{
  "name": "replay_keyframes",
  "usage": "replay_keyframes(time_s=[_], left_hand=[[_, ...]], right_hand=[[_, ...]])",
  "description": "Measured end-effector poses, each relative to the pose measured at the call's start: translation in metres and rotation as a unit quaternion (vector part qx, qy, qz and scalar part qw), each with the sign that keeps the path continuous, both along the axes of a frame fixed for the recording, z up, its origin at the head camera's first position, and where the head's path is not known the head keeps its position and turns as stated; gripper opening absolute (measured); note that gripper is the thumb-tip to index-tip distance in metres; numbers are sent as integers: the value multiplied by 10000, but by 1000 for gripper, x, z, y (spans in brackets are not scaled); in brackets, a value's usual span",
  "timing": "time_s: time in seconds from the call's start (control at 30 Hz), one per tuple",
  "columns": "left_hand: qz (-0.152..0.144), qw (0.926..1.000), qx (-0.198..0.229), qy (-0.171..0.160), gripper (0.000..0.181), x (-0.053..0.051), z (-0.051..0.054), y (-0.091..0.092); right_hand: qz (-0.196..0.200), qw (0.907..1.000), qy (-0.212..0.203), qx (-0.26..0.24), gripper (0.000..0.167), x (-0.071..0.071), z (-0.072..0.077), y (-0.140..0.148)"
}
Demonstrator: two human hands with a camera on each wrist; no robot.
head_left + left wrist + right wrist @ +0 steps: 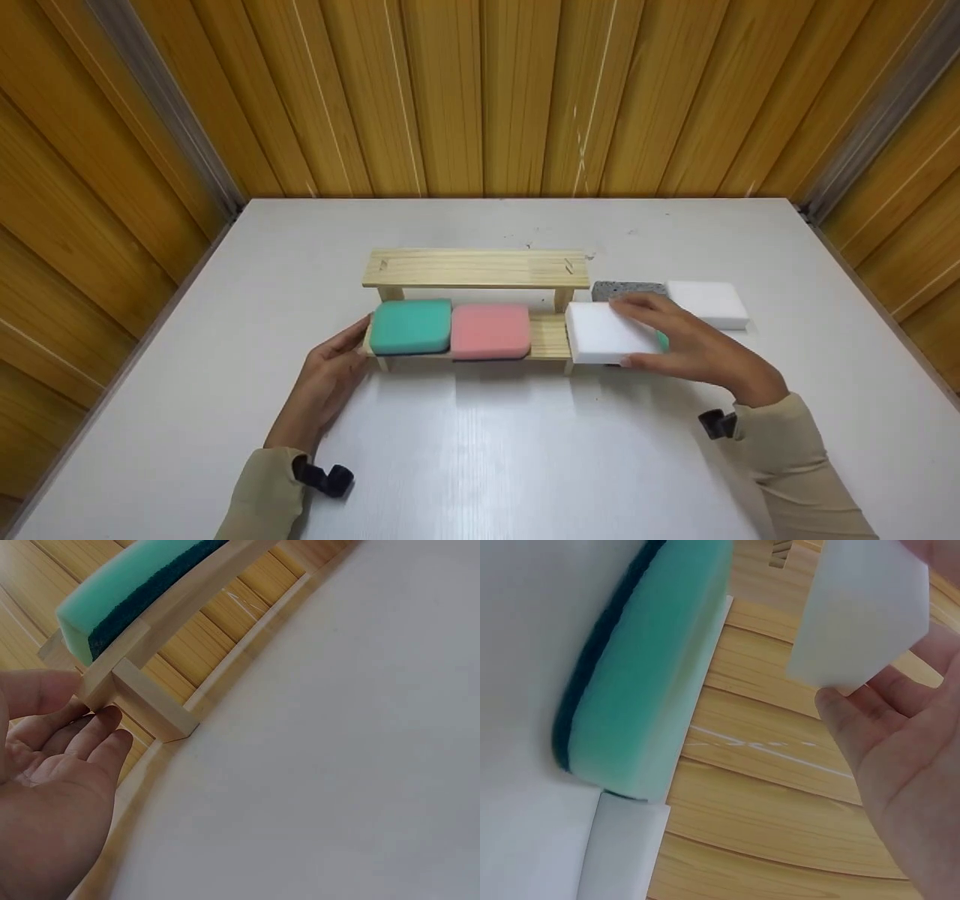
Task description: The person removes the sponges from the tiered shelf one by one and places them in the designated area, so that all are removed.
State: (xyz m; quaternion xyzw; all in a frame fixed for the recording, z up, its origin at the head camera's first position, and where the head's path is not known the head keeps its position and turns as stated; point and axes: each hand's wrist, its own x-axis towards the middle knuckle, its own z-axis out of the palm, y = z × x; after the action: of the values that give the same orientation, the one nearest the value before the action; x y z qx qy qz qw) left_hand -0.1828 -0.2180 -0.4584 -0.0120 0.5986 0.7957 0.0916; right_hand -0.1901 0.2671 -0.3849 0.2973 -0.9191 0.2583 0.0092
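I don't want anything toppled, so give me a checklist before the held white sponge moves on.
1. White sponge held: ok, in the right hand.
2. Front shelf steadied: ok, left hand grips its left end.
3. Green sponge, pink sponge on shelf: ok, side by side.
4. Room right of pink sponge: probably not ok, bare shelf there looks narrower than white sponge.
5. White sponge clear of shelf: cannot tell, they overlap in head view.

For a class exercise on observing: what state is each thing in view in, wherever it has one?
Near stand, upright
Far stand, upright
Left green sponge, flat on near stand
Pink sponge, flat on near stand
Front white block, raised
Rear white block, lying flat
Grey block, partly hidden
Right green sponge, dark side down
Left hand, holding near stand's left end
Right hand, gripping front white block
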Motion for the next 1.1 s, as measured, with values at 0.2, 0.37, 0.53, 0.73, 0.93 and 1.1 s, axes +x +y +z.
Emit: replay_keyframes(time_s=[0.2, 0.37, 0.53, 0.73, 0.93, 1.1], left_hand=[[-10, 10000, 68, -26, 57, -1, 0, -1], [13, 10000, 9, -53, 57, -2, 0, -1], [-2, 10000, 25, -42, 57, -2, 0, -1], [-62, 9999, -94, 33, 57, -1, -1, -1], [-33, 9999, -159, 33, 55, -2, 0, -1], [-19, 9999, -145, 21, 56, -2, 0, 0]], right_hand=[[-80, 10000, -6, 1, 70, 2, -1, 8], [-61, 9997, 221, 9, 69, 3, -2, 12], [-76, 9993, 349, -62, 67, 5, -2, 15], [-283, 9995, 136, -39, 70, 5, -1, 20], [-303, 9991, 289, -86, 70, 6, -4, 27], [-376, 9991, 212, -5, 71, 7, -3, 32]])
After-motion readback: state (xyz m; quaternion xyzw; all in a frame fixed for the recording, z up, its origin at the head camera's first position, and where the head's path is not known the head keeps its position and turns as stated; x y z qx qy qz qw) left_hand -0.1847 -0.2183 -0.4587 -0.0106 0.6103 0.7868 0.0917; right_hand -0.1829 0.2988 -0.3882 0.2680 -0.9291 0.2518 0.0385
